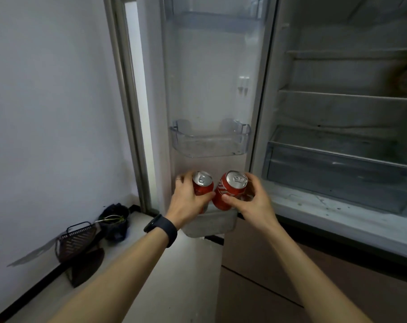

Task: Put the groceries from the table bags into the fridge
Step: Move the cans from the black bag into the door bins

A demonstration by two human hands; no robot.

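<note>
The fridge stands open, its door (211, 78) swung toward me. My left hand (186, 201) grips a red soda can (203, 185), and my right hand (253, 201) grips a second red soda can (230, 190). Both cans are upright, side by side and nearly touching, just above the lowest door bin (211, 224). That bin is frosted and its inside is mostly hidden by my hands. A black watch sits on my left wrist.
A clear door bin (210, 143) hangs above the cans, another shelf (214, 19) near the top. The fridge interior at right has bare shelves (347, 96) and a clear drawer (337, 173). On the floor at left stand a black basket (75, 241) and a dark bag (115, 220).
</note>
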